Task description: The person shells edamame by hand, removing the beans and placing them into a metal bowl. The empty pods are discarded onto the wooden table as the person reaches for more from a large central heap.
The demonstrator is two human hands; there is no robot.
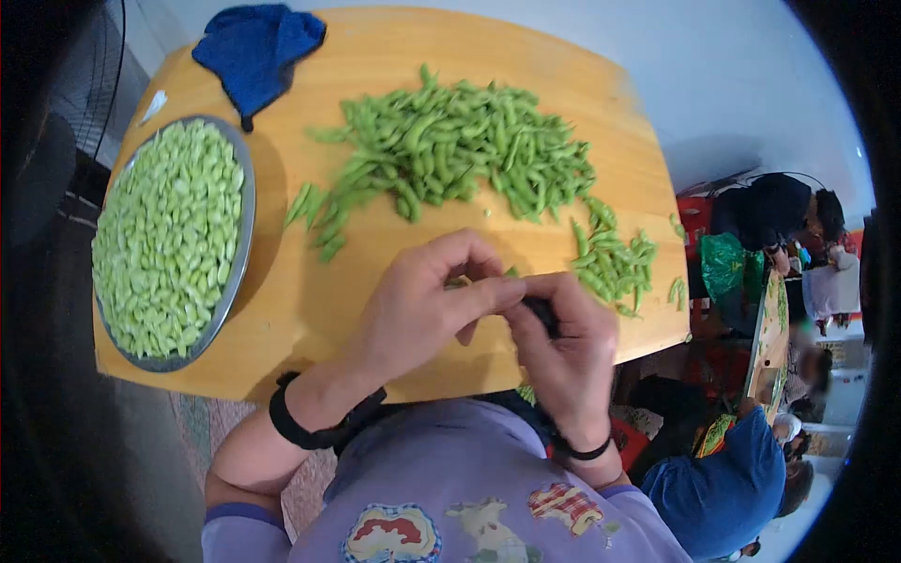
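Observation:
My left hand (422, 293) is closed above the near part of the table, its thumb and fingers pinched on a green edamame pod (457, 281) that is mostly hidden. The fingertips of my right hand (572, 342) meet those of the left. A dark object (542, 315) shows within the right hand's curled fingers; I cannot make out what it is. Beyond both hands lies a large heap of edamame pods (450, 141). A smaller pile of pods (615, 263) is to the right. At the left stands a round metal tray (246, 202) full of pale green shelled beans (169, 244).
The wooden table (413, 357) has a blue cloth (258, 52) at its far left and a white scrap (153, 107) near the tray. A fan guard (94, 84) stands behind the left corner. To the right, a person in blue (723, 488) sits near another table (770, 347).

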